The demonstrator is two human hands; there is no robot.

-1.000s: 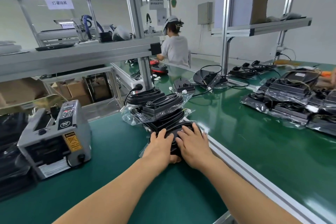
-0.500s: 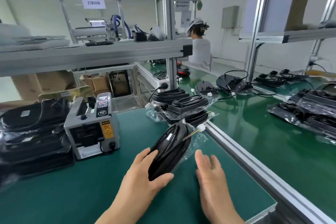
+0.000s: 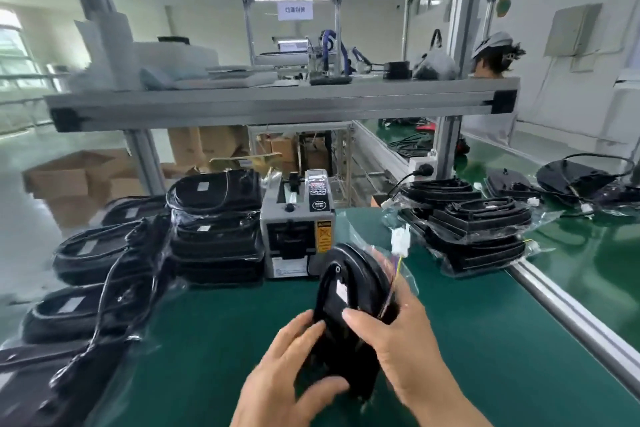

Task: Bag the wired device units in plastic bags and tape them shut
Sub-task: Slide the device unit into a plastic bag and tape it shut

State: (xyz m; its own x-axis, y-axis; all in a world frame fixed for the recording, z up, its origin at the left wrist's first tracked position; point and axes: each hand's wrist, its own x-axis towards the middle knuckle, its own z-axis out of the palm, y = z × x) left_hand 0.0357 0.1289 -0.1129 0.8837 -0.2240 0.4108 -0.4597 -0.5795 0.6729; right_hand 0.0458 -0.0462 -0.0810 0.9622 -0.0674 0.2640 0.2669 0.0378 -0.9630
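Black bagged device unit [image 3: 349, 308], upright, tilted

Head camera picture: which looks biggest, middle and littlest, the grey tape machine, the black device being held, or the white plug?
1. The black device, though it is nearest the camera, so its lead is unsure.
2. The grey tape machine.
3. The white plug, clearly smallest.

Nothing fully legible. 12 o'clock, far: hanging white sign [image 3: 295, 9], dark characters, blurred. 11 o'clock, tape dispenser [image 3: 298, 229]: yellow warning label [image 3: 323, 237] with crossed-out pictogram, wording too small. Bagged unit [image 3: 360, 274] I hold: white sticker [image 3: 341, 289], print unreadable.
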